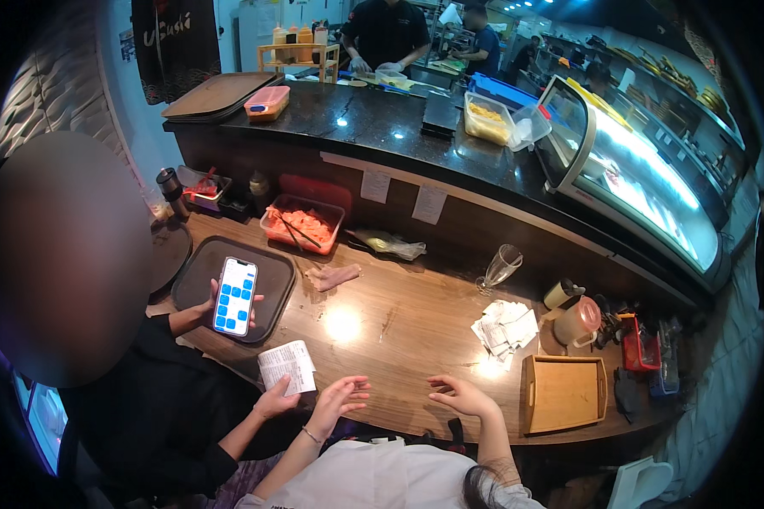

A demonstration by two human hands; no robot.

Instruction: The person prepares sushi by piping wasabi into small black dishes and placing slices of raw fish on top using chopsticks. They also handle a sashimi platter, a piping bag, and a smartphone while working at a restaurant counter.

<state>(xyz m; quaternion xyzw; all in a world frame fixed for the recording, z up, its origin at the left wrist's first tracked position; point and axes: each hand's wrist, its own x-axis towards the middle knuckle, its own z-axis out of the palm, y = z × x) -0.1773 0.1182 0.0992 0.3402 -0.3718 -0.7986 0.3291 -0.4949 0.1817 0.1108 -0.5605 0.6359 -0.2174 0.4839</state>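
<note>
My left hand hovers at the front edge of the wooden table, fingers apart and nothing in it. Across from it, my right hand is likewise empty, its fingers curved inward. Left of me a person in dark clothing holds paper slips with printed writing, close beside my left hand. That person's other hand holds a smartphone with a lit screen over a dark tray. A pile of paper slips lies on the table beyond my right hand.
At right are a wooden tray, a lidded pitcher and a red basket. A stemmed glass, a cloth and a tub of orange-pink food line the back, below a dark counter with a glass display case.
</note>
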